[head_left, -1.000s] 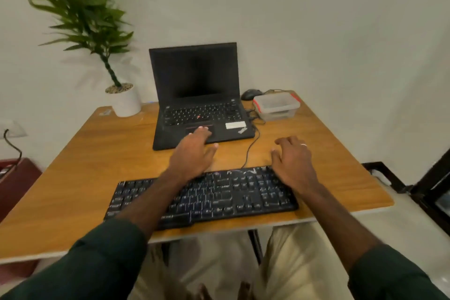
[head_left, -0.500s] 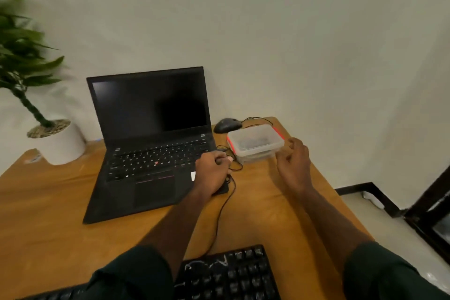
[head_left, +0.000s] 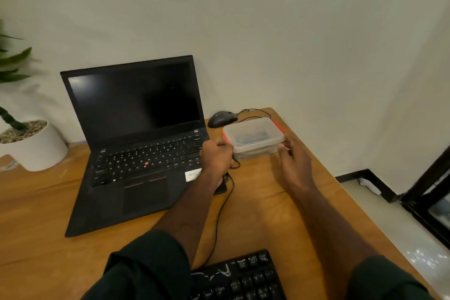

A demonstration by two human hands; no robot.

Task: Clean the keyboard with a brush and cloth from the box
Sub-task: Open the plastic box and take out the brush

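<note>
Clear plastic box (head_left: 253, 138) sits right of centre between our hands: left hand (head_left: 215, 158) grips its left end, right hand (head_left: 293, 165) its right end, fingers curled around it; lid on.

- A small desk corner in a home or an office; which of the two cannot be told.
- A wooden table (head_left: 263, 204) fills the lower half of the frame and stands against a plain pale wall (head_left: 267, 19).
- An open black laptop (head_left: 136, 134) with a dark screen sits at centre left.
- A black corded mouse (head_left: 222, 118) lies just right of the laptop, near the wall.
- A black keyboard (head_left: 243, 277) shows at the bottom edge, its cable (head_left: 219, 217) running up the table.
- A green plant in a white pot (head_left: 36, 148) stands at the left edge.
- Pale floor (head_left: 389, 224) and a dark skirting strip (head_left: 353, 174) show at lower right.
</note>
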